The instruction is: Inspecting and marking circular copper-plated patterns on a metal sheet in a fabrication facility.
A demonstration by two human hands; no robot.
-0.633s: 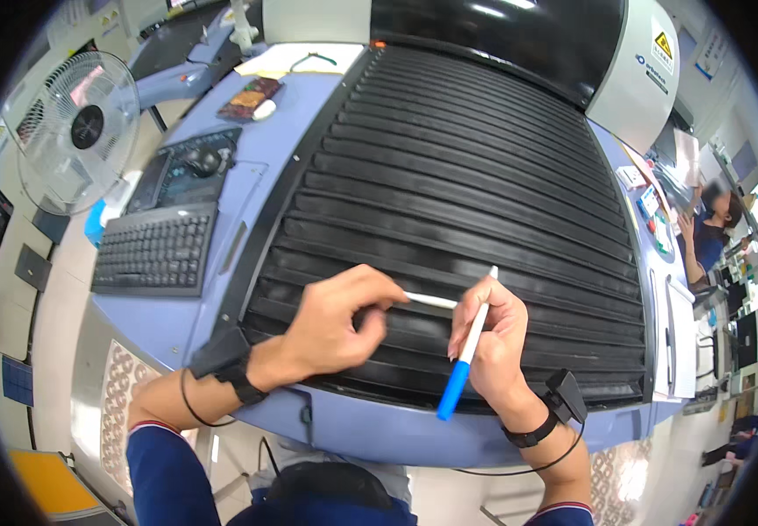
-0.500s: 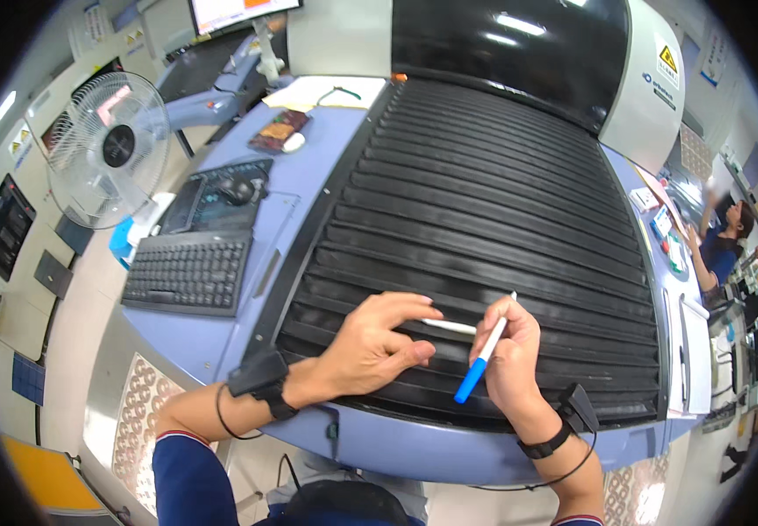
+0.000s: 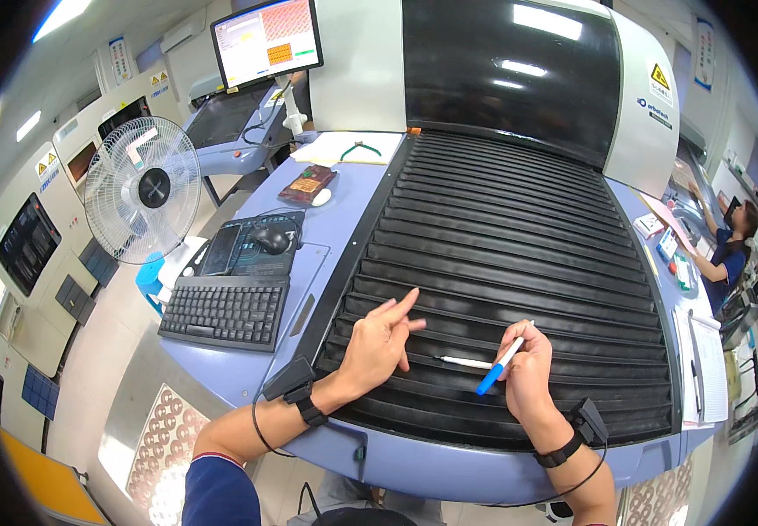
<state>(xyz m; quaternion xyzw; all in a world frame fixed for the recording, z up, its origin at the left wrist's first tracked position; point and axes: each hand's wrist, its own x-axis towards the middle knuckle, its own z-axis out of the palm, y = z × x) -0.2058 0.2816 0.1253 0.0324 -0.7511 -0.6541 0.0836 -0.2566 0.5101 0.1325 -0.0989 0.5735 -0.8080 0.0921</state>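
My right hand (image 3: pixel 528 373) is closed around a white pen with a blue end (image 3: pixel 506 358), which slants up across the fingers. A second slim white pen with a dark tip (image 3: pixel 466 361) sticks out leftward from the same hand; its other end is hidden behind the fingers, so how firmly it is gripped is not clear. My left hand (image 3: pixel 377 346) hovers over the black ribbed machine bed (image 3: pixel 501 237) with fingers spread and nothing in them. A gap separates it from the dark tip.
On the blue ledge to the left are a keyboard (image 3: pixel 221 311), a black mouse (image 3: pixel 271 238) and a dark red packet (image 3: pixel 307 184). A fan (image 3: pixel 144 188) stands beyond. A notebook (image 3: pixel 709 368) lies at right, and another person (image 3: pixel 729 254) works farther off.
My view has tilted up, showing more of the monitor. My left hand has turned and opened, its index finger now pointing away from me. Both pens stay at my right hand.
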